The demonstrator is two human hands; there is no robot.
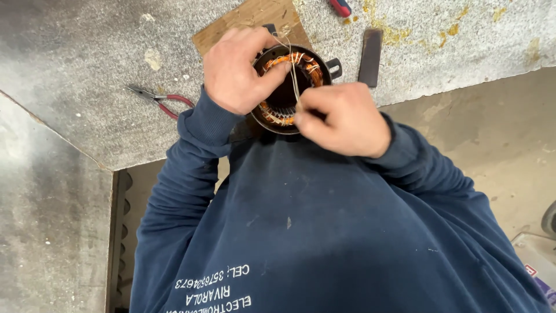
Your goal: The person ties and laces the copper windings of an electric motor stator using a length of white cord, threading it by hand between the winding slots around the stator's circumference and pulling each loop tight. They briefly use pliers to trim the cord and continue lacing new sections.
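My left hand (237,72) curls over the far left rim of the stator (288,90), fingers wrapped on the dark shell, thumb pressed in against the copper windings. My right hand (341,119) sits at the near right rim, thumb and forefinger pinched tight on a thin pale cord (293,78) that runs up across the bore and loops over the far windings. The stator sits at the near edge of the bench (87,69), right against my body, partly on a scrap of board (249,20). Red-handled pliers (159,98) lie to the left, well apart. A flat dark bar (370,57) lies just right of the stator, and a red tool handle (340,7) shows at the far edge.
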